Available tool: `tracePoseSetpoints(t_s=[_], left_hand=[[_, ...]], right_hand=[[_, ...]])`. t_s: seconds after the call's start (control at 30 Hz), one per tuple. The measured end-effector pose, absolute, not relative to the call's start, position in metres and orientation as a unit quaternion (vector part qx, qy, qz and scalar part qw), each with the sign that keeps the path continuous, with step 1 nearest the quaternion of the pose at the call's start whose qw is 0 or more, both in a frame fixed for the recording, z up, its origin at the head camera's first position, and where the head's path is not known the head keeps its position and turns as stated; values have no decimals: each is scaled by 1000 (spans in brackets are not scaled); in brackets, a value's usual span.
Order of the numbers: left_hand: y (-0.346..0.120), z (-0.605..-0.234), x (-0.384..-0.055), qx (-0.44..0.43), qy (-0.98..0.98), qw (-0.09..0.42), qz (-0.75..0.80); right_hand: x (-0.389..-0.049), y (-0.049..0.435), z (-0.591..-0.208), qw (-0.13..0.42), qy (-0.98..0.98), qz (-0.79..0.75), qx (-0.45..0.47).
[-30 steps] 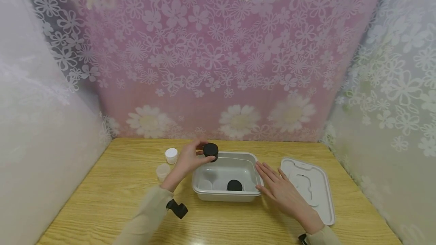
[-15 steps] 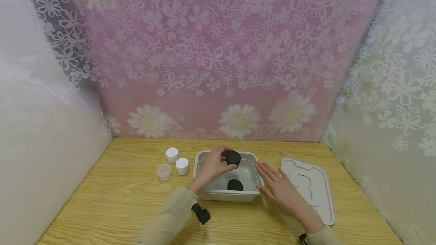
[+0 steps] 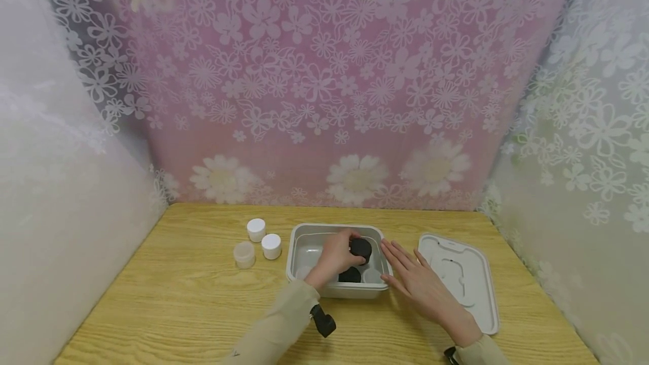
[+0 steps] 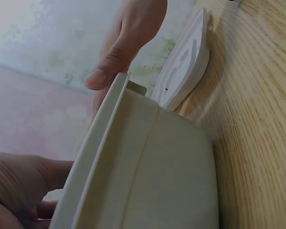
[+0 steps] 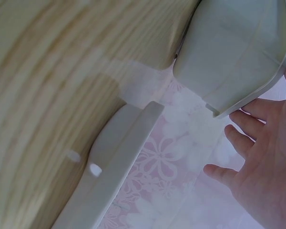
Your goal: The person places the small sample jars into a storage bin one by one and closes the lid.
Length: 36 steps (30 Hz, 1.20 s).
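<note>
Inside the light grey plastic box (image 3: 350,293), my left hand (image 3: 333,256) grips a small black round jar (image 3: 361,249) between thumb and fingers, toward the right half. A second black round jar (image 3: 350,275) sits in the box just in front of it, partly hidden by the box's near wall. My right hand (image 3: 423,289) lies with straight fingers against the box's right rim. In the left wrist view the box's wall (image 4: 157,162) hides the held jar, and part of my left hand (image 4: 24,186) shows beyond the rim.
Left of the box stand two white jars (image 3: 256,230) and a translucent jar (image 3: 244,255) on the wooden table (image 3: 167,297). The box's white lid (image 3: 474,286) lies at the right, partly beneath my right forearm. A flowered pink curtain (image 3: 324,100) hangs behind the table.
My left hand has carried the black jar rightward from over the box's left back corner and lowered it into the box's right half. My right hand has stayed at the rim.
</note>
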<state>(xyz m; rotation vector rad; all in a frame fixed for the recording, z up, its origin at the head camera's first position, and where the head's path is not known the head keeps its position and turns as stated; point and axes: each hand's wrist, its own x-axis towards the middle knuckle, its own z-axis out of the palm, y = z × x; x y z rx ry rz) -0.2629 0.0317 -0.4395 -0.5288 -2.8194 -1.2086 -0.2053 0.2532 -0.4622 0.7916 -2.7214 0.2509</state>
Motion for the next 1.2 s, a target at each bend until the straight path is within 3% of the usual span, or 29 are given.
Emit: tracePoseSetpoints(t_s=[0.3,0.57,0.7,1.2], left_hand=[[44,-449,-269,-166,-933,31,-318],[46,-456,-271,-175,-927,-1,-331],[45,-456,-270,-178,-920,-16,-350],[10,-440,-278,-192,-822,18,-537]], right_hand=[[-206,253,-462,153,-945,88,276],[-207,254,-463,156,-944,86,279],[-207,254,-464,153,-944,89,279],[-206,253,-464,178,-939,82,284]])
